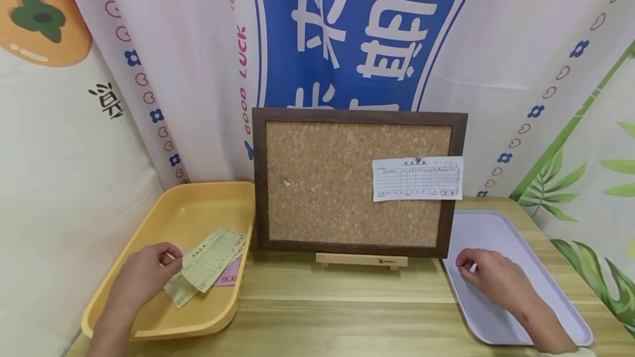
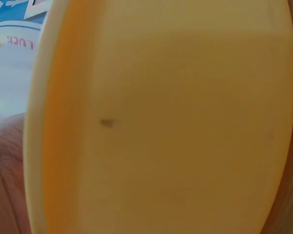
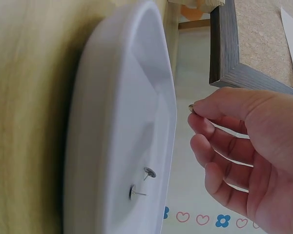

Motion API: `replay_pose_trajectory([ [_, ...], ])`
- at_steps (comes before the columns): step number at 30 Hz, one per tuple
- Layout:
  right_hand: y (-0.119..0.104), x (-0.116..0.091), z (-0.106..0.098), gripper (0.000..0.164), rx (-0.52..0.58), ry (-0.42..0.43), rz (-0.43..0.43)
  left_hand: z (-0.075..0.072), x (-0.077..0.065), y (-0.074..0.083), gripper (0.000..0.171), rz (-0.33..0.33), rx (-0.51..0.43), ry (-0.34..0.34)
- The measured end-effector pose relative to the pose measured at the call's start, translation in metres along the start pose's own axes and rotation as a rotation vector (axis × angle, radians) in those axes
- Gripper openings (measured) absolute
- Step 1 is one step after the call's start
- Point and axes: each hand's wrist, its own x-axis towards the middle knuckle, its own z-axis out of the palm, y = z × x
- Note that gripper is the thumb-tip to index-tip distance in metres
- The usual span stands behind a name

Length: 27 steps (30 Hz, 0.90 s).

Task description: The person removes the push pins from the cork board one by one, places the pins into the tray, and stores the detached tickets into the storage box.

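Right grip: The person's right hand (image 1: pixel 496 277) pinches a small metal thumbtack (image 3: pixel 191 109) between thumb and finger.
Thumbtack handling: Probably featherlight, hard and sharp; best held by its head, fingertips clear of the point.
Left grip: The left hand (image 1: pixel 144 274) has its fingers bent beside the slips; whether it pinches one cannot be told.
Printed slips: Pale-yellow rectangular paper slips (image 1: pixel 215 258), just beside the left grip, look light, limp and easily creased; a corner or edge offers the surest hold.
Below the left grip: A yellow rectangular tray (image 1: pixel 193 211) holds the slips.
Below the right grip: A lilac rectangular tray (image 1: pixel 496 230) holds two loose tacks (image 3: pixel 150 172).
Between and beyond both grips: A dark-framed corkboard (image 1: pixel 322 191) bears a pinned white printed slip (image 1: pixel 416 180).
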Motion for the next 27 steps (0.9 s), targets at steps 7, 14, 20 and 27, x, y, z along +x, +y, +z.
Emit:
replay_pose_trajectory([
  [7, -0.001, -0.001, 0.002, 0.010, 0.003, -0.005, 0.007, 0.000, 0.000, 0.001, 0.010, -0.009, 0.001, -0.029],
  [14, 0.000, -0.004, 0.002, 0.012, 0.008, -0.012, 0.005, 0.000, -0.001, 0.006, 0.010, 0.008, 0.017, -0.035],
  [20, 0.000, -0.005, -0.001, 0.011, 0.004, -0.022, 0.008, -0.002, -0.005, 0.018, 0.015, 0.041, 0.046, -0.013],
  [27, -0.003, -0.006, -0.008, 0.010, 0.000, -0.009, 0.011, -0.007, -0.009, 0.049, 0.013, 0.075, 0.045, 0.026],
])
